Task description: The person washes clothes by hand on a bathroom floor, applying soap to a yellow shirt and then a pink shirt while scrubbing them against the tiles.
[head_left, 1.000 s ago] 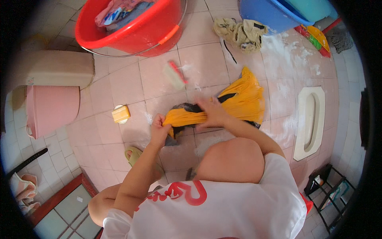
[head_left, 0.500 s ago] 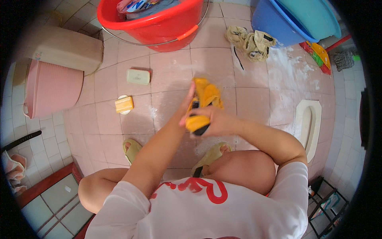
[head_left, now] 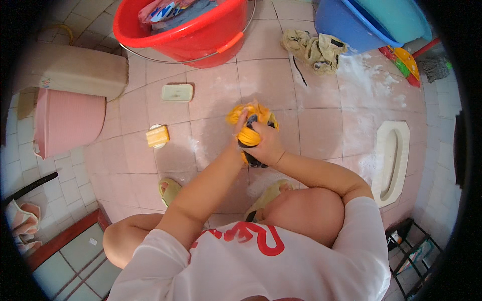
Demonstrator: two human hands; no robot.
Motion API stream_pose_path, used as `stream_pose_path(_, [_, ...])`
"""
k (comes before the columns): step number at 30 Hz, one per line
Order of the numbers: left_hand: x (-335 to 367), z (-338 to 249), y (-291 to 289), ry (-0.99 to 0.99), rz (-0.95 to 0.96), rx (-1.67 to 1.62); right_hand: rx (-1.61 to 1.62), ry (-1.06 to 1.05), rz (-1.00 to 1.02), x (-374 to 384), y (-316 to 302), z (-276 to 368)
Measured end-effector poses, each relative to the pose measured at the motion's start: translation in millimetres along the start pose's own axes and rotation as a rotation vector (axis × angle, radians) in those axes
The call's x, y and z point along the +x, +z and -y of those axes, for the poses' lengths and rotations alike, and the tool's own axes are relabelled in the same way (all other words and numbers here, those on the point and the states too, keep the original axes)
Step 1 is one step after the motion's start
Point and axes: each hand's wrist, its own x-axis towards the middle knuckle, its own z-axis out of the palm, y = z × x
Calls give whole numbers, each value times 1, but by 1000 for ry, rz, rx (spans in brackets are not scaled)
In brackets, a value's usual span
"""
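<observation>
1. Far left of the fingers, low down, one crumpled peach-and-white cloth hangs below one flat black strap.
2. Nearer, yet well left of the fingers, stands one pink plastic tub with tapering sides.
3. Left of the fingers, about level with them, one yellow, block-shaped bar lies on one round white base; below it sits one olive slipper.
4. Beyond the fingers, to the left, lie one pale oblong piece with rounded corners and, farther off, one glossy red bucket with one thin metal handle, holding soft cloth.
5. Left hand: its visible fingers press around one bunched, wrinkled yellow-and-black cloth, held above pink tiles; the rest are hidden.
6. Right hand: its fingers are clenched about the same cloth, just beside the left. A second slipper is below.
7. Beyond the fingers, to the right, lie one rumpled beige cloth, one smooth blue tub and one teal basin against it, with white foam nearby.
8. Well right of the fingers are one smooth white squat pan, one black wire rack and one shaggy grey mop head.
</observation>
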Motion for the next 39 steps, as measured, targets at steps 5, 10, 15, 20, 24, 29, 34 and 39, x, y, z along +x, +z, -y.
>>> stream_pose_path(5, [-28,37,93,-271,-520,10,512,735,38,14,-22,-102])
stream_pose_path(10, [-11,0,77,-176,-504,550,1264,1111,191,33,-34,-45])
stream_pose_path(15, [-8,-29,83,-42,-703,1249,608,675,31,62,-45,-75])
stream_pose_path(20, [-16,-113,126,723,-435,1367,-403,134,-393,152,-125,-48])
stream_pose_path(24, [-24,-157,247,1423,-253,1724,-403,-335,-565,188,-144,34])
stream_pose_path(29, [49,-258,315,945,-674,2618,-547,-692,-309,247,-87,103])
stream_pose_path(34, [101,-314,282,609,-901,3114,-615,-628,-383,270,-64,102])
stream_pose_path(39, [113,-318,291,422,-531,2429,-638,-559,-356,269,-70,101])
